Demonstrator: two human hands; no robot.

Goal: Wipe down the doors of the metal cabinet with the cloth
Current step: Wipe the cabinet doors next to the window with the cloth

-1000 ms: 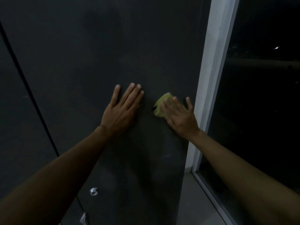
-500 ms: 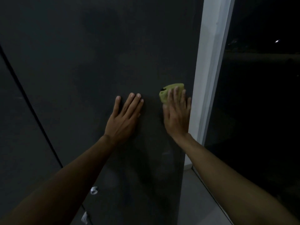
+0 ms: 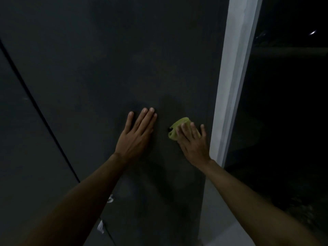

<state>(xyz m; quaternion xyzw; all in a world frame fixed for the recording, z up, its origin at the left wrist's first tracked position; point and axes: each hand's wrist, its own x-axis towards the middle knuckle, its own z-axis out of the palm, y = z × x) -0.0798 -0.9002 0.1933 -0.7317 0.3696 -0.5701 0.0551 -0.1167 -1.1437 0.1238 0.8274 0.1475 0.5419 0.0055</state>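
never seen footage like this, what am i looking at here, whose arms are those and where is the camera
There is no machine here. The camera is worn on a person's head and looks forward and down, so the two bare arms reaching into the picture are that person's own.

In front of them is a dark cabinet door, standing upright. The thin dark line on the left is the seam to the next door. The pale strip on the right is a white frame, with dark glass beyond it.

The left hand lies flat and open on the door, holding nothing. The right hand presses a yellow-green cloth against the door near its right edge; the cloth sticks out past the fingers.

The scene is dim, so fine dirt or marks are hard to judge.
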